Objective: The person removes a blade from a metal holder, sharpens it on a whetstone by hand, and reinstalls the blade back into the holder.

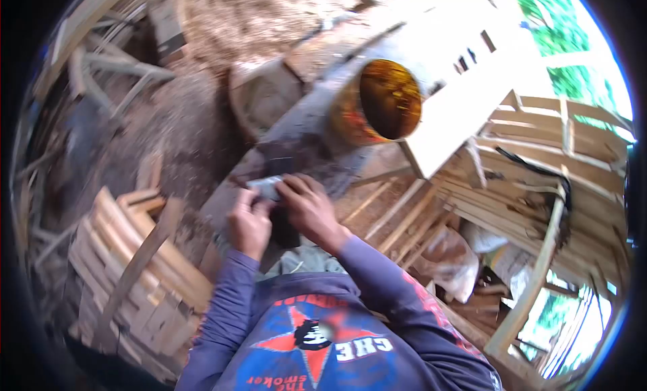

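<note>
My left hand [250,224] and my right hand [307,207] meet over the near end of a worn bench [306,131]. Between them is a small light-grey object [267,187], blurred, with the fingers of both hands closed on it. A dark flat piece [280,165] lies on the bench just beyond my fingers. Farther along the bench a round orange-yellow container [354,111] stands with its open mouth showing a dark, amber inside. What the grey object is cannot be made out.
Stacked curved wooden pieces [145,256] stand at the left. Wooden slats and frames [559,189] fill the right side, with a plastic bag [448,263] below them. Sawdust [236,17] covers the ground beyond the bench.
</note>
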